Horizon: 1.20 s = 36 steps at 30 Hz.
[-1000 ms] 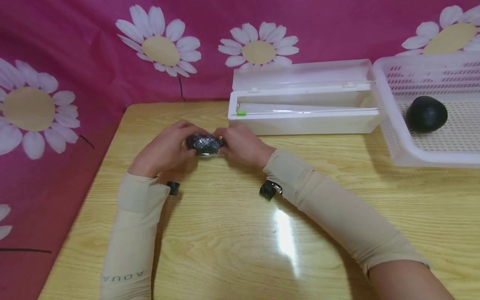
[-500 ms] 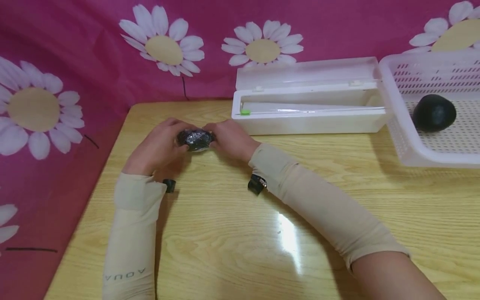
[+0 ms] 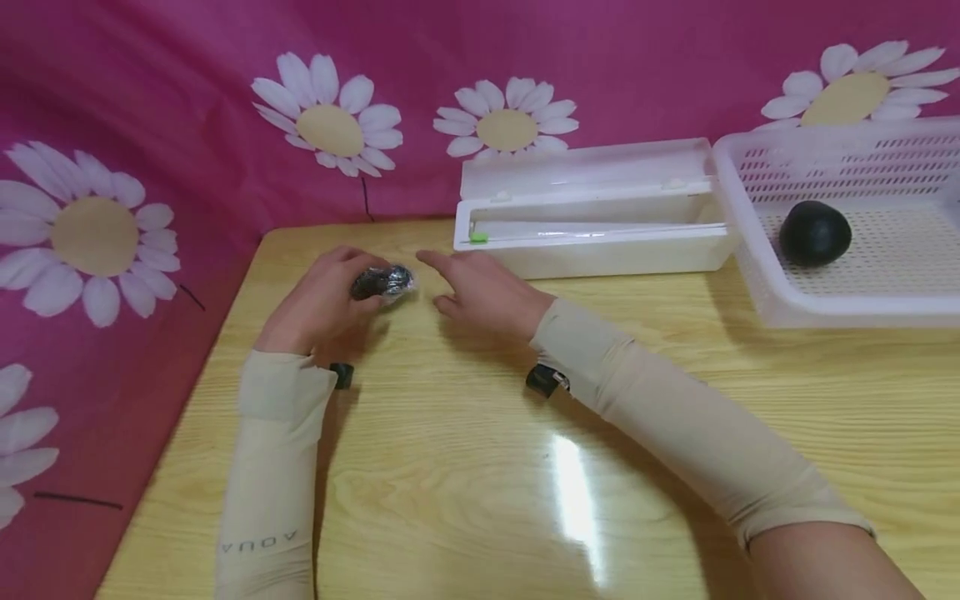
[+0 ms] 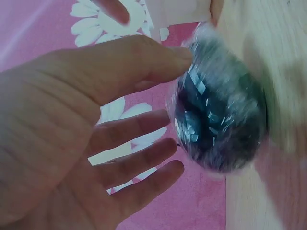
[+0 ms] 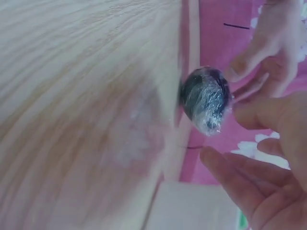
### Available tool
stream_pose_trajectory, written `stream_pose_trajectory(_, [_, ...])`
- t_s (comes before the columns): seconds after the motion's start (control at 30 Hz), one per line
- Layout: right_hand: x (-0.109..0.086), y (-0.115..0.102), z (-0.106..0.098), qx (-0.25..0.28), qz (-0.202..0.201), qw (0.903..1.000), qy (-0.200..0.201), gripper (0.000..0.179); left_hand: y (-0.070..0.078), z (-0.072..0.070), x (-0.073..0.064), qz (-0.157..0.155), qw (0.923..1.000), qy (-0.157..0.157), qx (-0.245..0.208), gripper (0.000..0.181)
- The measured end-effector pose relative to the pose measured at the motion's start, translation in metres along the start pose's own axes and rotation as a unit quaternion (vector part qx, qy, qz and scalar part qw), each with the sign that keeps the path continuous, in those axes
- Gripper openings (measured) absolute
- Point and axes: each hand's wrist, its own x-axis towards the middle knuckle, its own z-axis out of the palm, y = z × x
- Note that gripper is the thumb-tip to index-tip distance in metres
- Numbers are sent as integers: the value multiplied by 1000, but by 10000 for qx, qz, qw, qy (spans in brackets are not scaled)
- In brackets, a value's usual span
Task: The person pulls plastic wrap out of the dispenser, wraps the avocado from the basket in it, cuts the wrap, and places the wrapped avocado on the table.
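Observation:
A dark avocado (image 3: 384, 283), wrapped in crinkled cling film, is low over the far left of the wooden table. My left hand (image 3: 322, 292) holds its left end lightly between thumb and fingers. In the left wrist view, the thumb presses the film on the wrapped avocado (image 4: 218, 108), and the other fingertips reach its near edge. My right hand (image 3: 491, 292) is just to the right, apart from the avocado, its index finger stretched out and nothing held. The right wrist view shows a gap between those fingers and the wrapped avocado (image 5: 206, 100).
Behind my right hand stands a long white cling film box (image 3: 592, 260), its lid raised and a green slide cutter (image 3: 478, 238) on its edge. To the right, a white plastic basket (image 3: 862, 312) holds a bare dark avocado (image 3: 815, 234). A pink flowered cloth (image 3: 420, 50) hangs behind the table.
My right hand has let go of the wrapped avocado and drawn away to the right, its fingers spreading. The left hand keeps the avocado near the same spot. The head view has shifted slightly.

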Motion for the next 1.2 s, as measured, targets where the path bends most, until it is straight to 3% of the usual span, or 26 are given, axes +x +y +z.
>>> stream_pose_trajectory(0.23, [-26, 11, -17, 43, -133, 9999, 15, 60, 1, 1, 1, -116, 9999, -90, 52, 47])
stream_pose_trajectory(0.43, [-41, 18, -24, 110, -234, 9996, 76, 60, -8, 8, 2, 65, 9998, 195, 34, 44])
stream_pose_trajectory(0.63, [-56, 25, -34, 45, -242, 9994, 228, 59, -8, 9, 3, -21, 9990, 440, -9, 41])
stream_pose_trajectory(0.9, [-76, 33, -52, -85, -212, 9984, 514, 57, -5, 9, 6, 272, 9901, 1376, 29, 26])
stream_pose_trajectory(1.2, [-103, 50, -70, -99, -144, 9961, 865, 55, -4, 16, 10, 258, 9894, 1418, 187, 29])
